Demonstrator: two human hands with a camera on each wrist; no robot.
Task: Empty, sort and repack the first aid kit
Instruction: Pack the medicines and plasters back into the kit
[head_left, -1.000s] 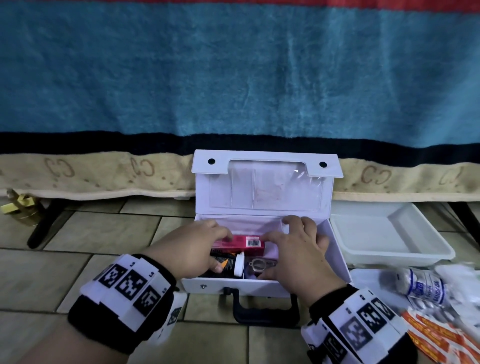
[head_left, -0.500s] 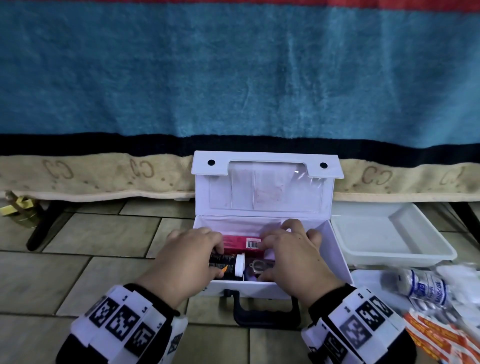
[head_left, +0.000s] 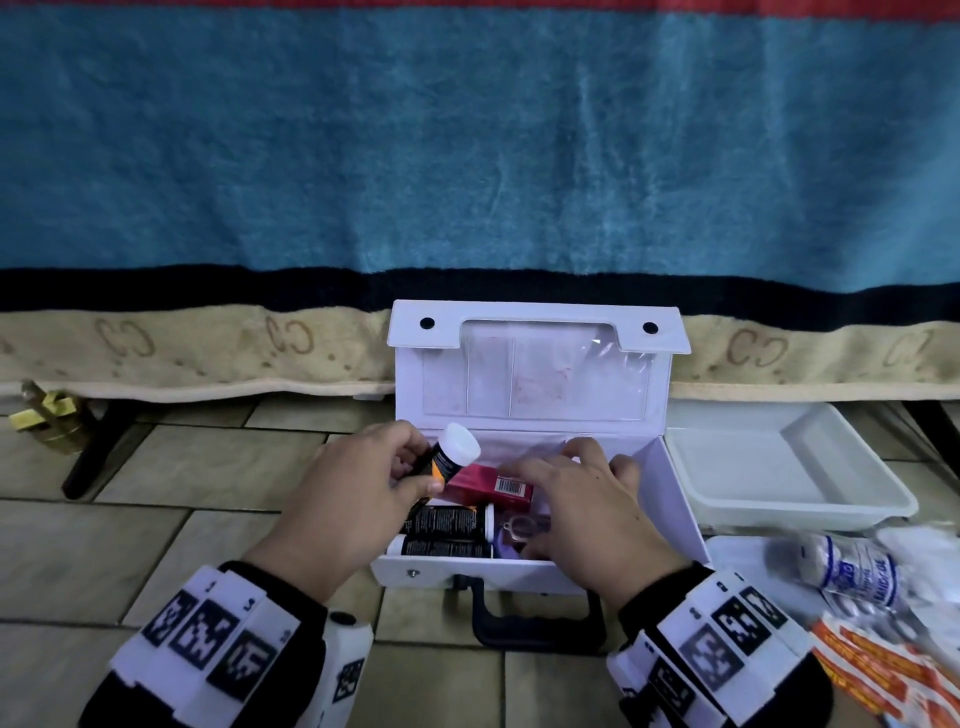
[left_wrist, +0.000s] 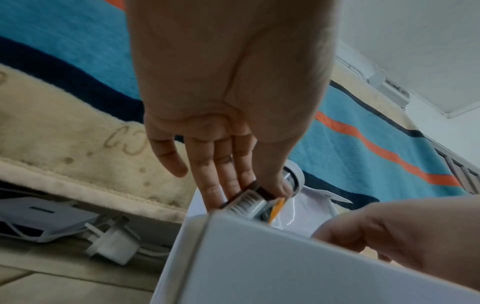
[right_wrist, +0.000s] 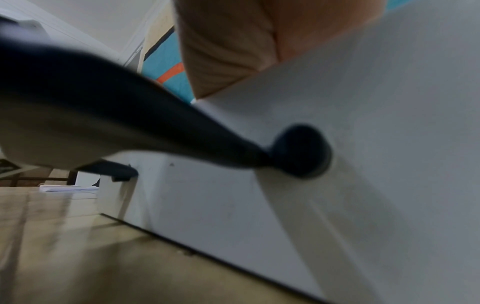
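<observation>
The white first aid kit (head_left: 535, 364) stands open on the tiled floor, its lid upright. My left hand (head_left: 421, 470) grips a small bottle (head_left: 452, 457) with a white cap and an orange and black label, tilted just above the kit's left side. The left wrist view shows that bottle (left_wrist: 259, 199) pinched between fingers and thumb. My right hand (head_left: 566, 483) rests with relaxed fingers on the contents at the kit's right. Inside lie a red box (head_left: 491, 486), two black bottles (head_left: 447, 522) and a small clear item (head_left: 519, 530). The right wrist view shows only the kit's front wall (right_wrist: 363, 185) and black handle (right_wrist: 130, 115).
A white tray (head_left: 779, 467) stands right of the kit. In front of it lie a wrapped bandage roll (head_left: 852, 571) and orange and white packets (head_left: 883, 670). A blue blanket (head_left: 467, 156) hangs behind. A brass padlock (head_left: 47, 415) lies far left.
My left hand has lifted the white-capped bottle up out of the kit. My right hand has stayed over the contents on the right side.
</observation>
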